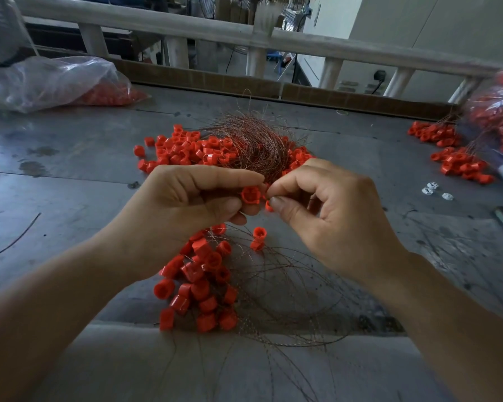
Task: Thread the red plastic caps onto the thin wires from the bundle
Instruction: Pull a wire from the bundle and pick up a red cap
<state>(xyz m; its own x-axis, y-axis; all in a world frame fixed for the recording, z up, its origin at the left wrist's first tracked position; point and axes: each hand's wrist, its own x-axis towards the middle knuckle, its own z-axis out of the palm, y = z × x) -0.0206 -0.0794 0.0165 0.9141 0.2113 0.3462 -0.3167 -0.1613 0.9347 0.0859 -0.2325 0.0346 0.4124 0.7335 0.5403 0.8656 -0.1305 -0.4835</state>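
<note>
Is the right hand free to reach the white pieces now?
Probably not yet: the right hand pinches what looks like a wire at the red cap the left hand holds. Otherwise the way to the white pieces looks free.

The left hand (186, 198) and right hand (334, 213) are bare, forearms uncovered out to seven and five o'clock; thumbnails are short.

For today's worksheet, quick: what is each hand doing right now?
Left hand: holds a red cap.
Right hand: pinches what seems a thin wire; too fine to confirm.
</note>
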